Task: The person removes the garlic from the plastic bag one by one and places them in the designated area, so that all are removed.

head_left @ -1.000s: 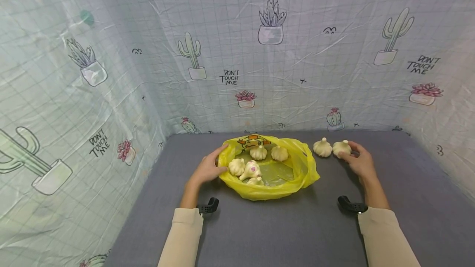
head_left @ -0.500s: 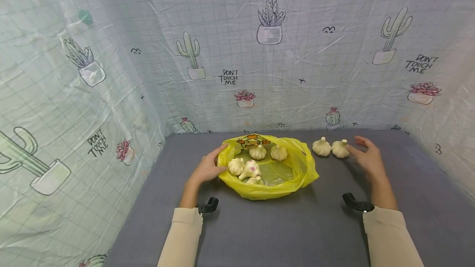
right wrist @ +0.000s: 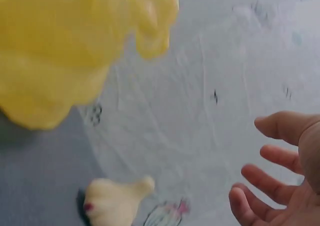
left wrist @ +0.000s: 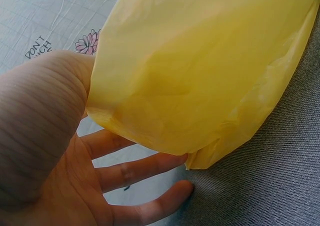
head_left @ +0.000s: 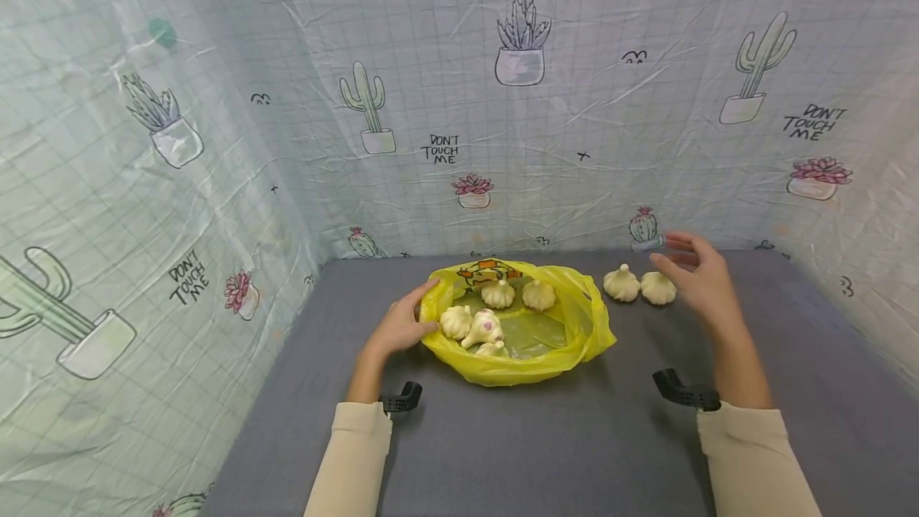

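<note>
A yellow plastic bag (head_left: 517, 372) lies with its mouth wide on the grey table. Inside it are several garlic bulbs (head_left: 498, 294), one with a pink mark. My left hand (head_left: 396, 327) grips the bag's left rim; in the left wrist view the thumb tip is hidden behind the plastic (left wrist: 200, 71) and the other fingers spread below. Two more garlic bulbs, a left one (head_left: 621, 284) and a right one (head_left: 657, 288), sit side by side right of the bag. Raised just above and right of them, my right hand (head_left: 700, 278) holds nothing, its fingers loosely bent and apart.
The grey tabletop (head_left: 531, 445) runs back to a wall hung with a cactus-print sheet (head_left: 445, 62). More of that sheet closes off the left and right sides. A black wrist mount (head_left: 685, 391) sits on each wrist.
My right hand has let go of the right-hand garlic bulb, drawn back to the right, then risen above it. Both loose bulbs stay in place. My left hand keeps its grip on the bag.
</note>
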Action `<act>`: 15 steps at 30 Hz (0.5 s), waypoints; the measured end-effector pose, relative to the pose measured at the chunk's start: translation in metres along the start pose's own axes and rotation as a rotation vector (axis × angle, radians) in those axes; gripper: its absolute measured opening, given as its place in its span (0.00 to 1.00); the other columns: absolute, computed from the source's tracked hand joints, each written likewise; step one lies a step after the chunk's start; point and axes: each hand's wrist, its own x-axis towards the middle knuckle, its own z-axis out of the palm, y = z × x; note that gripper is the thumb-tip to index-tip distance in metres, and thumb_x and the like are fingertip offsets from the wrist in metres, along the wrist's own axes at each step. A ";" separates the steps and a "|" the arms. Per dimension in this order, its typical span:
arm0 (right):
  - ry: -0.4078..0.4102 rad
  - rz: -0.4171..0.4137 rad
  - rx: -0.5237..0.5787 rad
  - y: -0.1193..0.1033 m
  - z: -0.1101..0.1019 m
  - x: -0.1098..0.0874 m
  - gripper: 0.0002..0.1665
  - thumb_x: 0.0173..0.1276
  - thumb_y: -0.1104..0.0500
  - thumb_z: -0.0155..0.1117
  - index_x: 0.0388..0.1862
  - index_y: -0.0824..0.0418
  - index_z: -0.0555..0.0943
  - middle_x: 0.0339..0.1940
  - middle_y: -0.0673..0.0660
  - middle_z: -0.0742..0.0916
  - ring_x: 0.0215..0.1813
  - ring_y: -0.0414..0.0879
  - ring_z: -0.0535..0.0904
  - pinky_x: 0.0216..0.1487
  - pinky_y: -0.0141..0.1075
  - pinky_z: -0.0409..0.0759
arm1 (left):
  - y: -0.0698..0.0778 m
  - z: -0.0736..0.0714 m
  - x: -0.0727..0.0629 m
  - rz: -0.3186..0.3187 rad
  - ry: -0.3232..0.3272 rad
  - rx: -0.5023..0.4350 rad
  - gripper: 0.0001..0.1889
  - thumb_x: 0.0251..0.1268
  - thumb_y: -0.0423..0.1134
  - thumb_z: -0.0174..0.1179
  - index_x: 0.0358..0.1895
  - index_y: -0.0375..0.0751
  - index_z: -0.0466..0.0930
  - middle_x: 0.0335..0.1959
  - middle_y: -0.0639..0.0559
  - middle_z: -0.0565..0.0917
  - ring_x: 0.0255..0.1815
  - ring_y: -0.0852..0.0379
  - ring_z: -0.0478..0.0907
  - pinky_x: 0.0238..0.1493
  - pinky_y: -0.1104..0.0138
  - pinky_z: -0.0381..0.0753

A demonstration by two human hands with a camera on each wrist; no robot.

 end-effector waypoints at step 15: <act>-0.128 -0.446 0.032 -0.060 0.047 -0.026 0.29 0.73 0.62 0.65 0.71 0.58 0.73 0.63 0.60 0.81 0.57 0.36 0.76 0.54 0.22 0.74 | 0.000 0.000 0.000 0.006 -0.002 -0.008 0.44 0.60 0.38 0.65 0.81 0.61 0.59 0.79 0.46 0.67 0.63 0.46 0.77 0.56 0.53 0.79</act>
